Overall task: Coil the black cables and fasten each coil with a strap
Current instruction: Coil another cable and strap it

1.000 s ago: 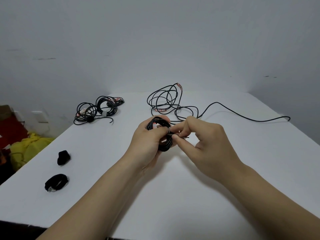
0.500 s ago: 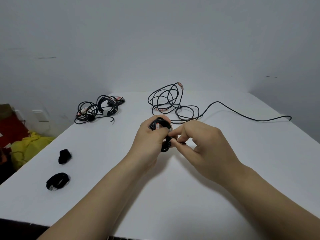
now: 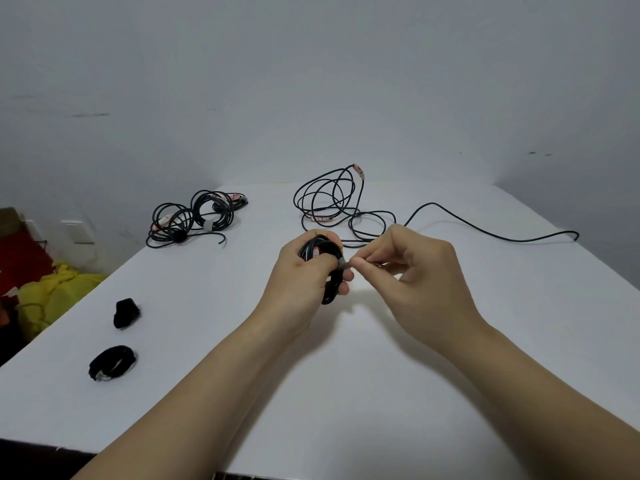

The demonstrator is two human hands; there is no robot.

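Coil point(image 3: 317, 247) of thin black cable clasped in left grip point(image 3: 298, 275); right grip point(image 3: 419, 268) pinches grey tip point(image 3: 344, 268).

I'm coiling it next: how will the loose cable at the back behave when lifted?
Probably floppy: the loose cable lies in slack, uneven loops. Likely somewhat springy, since some loops arch up off the table. Its long tail would probably drag behind.

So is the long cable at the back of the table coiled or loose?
Loose: the long cable sprawls in untidy loops, with one end trailing off to the right.
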